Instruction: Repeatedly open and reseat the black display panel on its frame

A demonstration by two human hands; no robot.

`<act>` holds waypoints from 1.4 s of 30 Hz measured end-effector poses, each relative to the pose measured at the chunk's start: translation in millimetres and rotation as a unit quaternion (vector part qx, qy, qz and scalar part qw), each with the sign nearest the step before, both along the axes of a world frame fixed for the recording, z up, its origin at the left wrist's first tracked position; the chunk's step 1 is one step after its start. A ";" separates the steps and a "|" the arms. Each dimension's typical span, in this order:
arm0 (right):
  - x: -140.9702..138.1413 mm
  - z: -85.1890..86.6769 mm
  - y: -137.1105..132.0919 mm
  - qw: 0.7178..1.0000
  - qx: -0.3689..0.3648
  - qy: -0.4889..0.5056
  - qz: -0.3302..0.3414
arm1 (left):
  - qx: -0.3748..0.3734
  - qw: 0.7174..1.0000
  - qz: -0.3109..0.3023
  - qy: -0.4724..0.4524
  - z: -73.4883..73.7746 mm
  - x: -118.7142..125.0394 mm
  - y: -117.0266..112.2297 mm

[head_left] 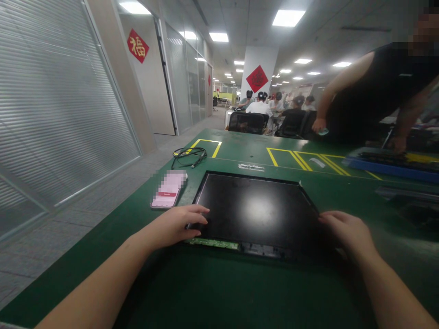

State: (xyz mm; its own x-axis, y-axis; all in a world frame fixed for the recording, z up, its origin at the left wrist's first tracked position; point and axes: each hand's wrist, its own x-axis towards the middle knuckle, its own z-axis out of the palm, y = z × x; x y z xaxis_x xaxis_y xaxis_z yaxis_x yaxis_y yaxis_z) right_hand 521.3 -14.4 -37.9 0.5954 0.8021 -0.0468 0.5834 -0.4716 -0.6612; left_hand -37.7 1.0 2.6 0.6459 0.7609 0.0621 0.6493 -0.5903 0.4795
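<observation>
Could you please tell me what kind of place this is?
Probably an electronics workspace in an open-plan office: a green table marked with yellow lines, a dark panel with a green circuit board, and people seated beyond.

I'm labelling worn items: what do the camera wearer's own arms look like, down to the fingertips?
The left forearm and right forearm are bare of sleeves, tapering toward the wrist, with no watch, bracelet or marking visible. The left fingers and right fingers are ungloved, and no ring shows.
</observation>
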 end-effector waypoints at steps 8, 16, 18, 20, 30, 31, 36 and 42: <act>3.6 -2.8 -1.0 0.999 0.037 -0.007 0.025 | 0.008 1.000 0.028 0.007 -0.9 -0.3 2.6; 4.7 -7.7 1.2 1.000 0.027 0.008 0.002 | 0.014 0.999 0.040 0.018 -3.9 0.5 3.6; 4.9 -8.8 2.0 0.999 0.019 0.024 -0.008 | 0.016 0.999 0.040 0.024 -4.7 0.8 4.0; 4.7 -9.1 2.8 0.999 0.010 0.039 -0.020 | 0.016 0.999 0.041 0.026 -5.0 1.2 4.1; 9.3 -15.7 3.3 0.996 0.021 0.076 -0.030 | 0.016 0.999 0.039 -0.009 -9.0 -1.8 5.1; 10.5 -16.7 3.5 0.997 0.023 0.074 -0.026 | 0.017 0.999 0.041 -0.011 -10.4 -1.6 5.2; 10.8 -15.7 2.7 0.997 0.023 0.067 -0.008 | 0.039 0.993 0.107 -0.017 -17.4 2.9 6.3; 4.4 -10.4 1.8 1.000 0.011 0.022 -0.001 | 0.039 0.978 0.205 0.009 -24.8 6.6 9.9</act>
